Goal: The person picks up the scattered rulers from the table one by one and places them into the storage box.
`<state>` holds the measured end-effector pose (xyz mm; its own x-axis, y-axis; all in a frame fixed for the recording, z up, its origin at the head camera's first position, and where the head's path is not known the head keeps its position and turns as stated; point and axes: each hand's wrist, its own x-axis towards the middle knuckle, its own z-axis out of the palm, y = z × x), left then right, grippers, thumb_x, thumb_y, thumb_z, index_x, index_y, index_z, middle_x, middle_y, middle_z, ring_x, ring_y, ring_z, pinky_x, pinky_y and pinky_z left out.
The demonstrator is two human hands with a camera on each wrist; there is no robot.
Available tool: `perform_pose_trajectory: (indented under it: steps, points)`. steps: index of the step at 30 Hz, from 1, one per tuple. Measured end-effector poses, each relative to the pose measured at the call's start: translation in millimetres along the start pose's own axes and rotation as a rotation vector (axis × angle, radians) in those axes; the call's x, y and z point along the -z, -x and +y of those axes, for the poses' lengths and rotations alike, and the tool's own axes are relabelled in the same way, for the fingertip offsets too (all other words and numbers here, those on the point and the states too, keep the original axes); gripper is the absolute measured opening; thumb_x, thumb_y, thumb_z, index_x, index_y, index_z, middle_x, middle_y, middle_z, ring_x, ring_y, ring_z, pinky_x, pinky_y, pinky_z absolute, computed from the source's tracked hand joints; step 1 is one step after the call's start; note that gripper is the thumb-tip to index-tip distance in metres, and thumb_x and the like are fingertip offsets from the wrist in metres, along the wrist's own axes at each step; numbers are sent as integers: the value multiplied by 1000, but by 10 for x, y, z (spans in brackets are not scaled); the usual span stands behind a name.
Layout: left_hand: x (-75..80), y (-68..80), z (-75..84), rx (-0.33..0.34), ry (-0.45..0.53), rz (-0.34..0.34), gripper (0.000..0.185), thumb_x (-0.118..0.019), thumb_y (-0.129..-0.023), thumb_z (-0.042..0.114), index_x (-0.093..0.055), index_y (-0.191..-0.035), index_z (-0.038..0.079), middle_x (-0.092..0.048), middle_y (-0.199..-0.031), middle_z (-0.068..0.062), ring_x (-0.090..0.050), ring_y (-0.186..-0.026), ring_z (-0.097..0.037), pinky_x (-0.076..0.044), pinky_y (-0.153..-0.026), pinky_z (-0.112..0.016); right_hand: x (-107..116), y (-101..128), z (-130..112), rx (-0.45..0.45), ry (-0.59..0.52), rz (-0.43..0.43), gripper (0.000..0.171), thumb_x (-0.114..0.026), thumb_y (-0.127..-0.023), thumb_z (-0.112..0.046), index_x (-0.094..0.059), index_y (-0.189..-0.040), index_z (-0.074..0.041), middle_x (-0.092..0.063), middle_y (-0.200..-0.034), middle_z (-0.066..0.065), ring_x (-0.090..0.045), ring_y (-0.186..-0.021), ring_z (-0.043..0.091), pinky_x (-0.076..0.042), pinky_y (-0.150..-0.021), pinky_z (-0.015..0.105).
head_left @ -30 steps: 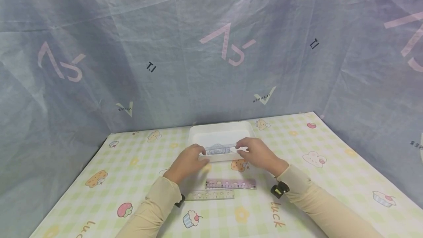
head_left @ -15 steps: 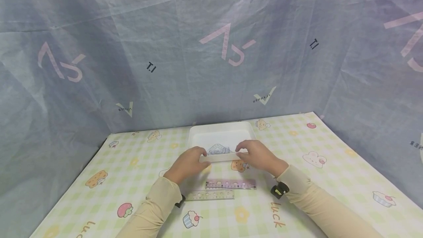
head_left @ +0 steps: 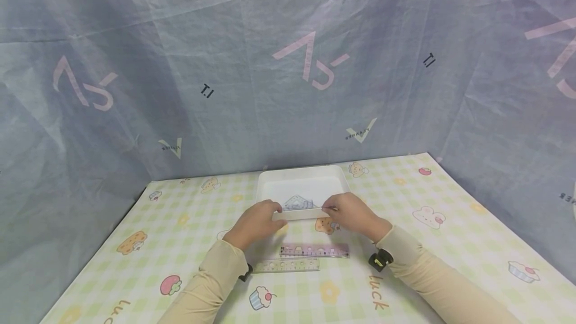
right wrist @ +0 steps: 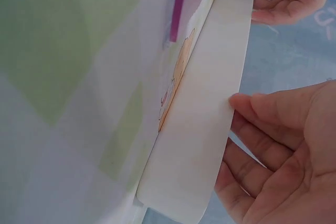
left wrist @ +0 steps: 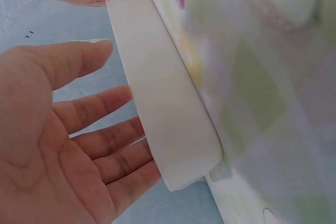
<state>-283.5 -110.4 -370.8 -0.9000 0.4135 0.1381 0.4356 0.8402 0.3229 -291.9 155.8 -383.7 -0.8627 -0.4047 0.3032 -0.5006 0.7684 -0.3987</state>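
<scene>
A shallow white tray stands at the back of the table. Clear, blue-tinted plastic pieces, their exact kind unclear, lie inside near its front wall. My left hand is at the front left of the tray. Its fingers reach over the rim, and its thumb stands apart from them on the near side. At the front right, my right hand has thumb and forefinger close together at the rim; its other fingers extend behind the wall. Whether those fingertips hold anything is hidden in the right wrist view.
In front of the tray lie a purple clear ruler and a yellowish clear ruler, their edges overlapping. A green-checked tablecloth covers the table. A grey-blue curtain hangs behind.
A clear strip seen between both hands one second ago has gone down into the tray. My right thumb and forefinger have since drawn together. The left hand has barely moved.
</scene>
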Motion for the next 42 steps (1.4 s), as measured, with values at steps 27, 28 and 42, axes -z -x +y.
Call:
perform_pose_trajectory:
  steps: [27, 28, 42]
  points:
    - [-3, 16, 26, 6, -16, -49, 42, -68, -93, 38, -67, -120, 6, -66, -122, -8, -63, -112, -25, -50, -95, -44, 36, 10, 38, 5, -39, -46, 14, -66, -94, -11, -77, -101, -5, -74, -100, 5, -64, -79, 7, -55, -77, 34]
    - [-6, 17, 22, 1, -17, -47, 42, -68, -93, 38, -67, -120, 6, -66, -121, -7, -63, -111, -25, -50, -95, -44, 38, 10, 39, 10, -45, -49, 15, -66, -95, -12, -77, -101, -5, -74, -100, 4, -63, -78, 6, -55, -77, 34]
    - [45, 26, 55, -189, -44, 58, 30, -70, -93, 33, -70, -113, 11, -68, -112, 0, -63, -106, -19, -51, -92, -39, 129, -1, -88, 87, 11, 46, 12, -70, -91, -16, -74, -100, -10, -72, -102, 3, -68, -99, 23, -53, -88, 43]
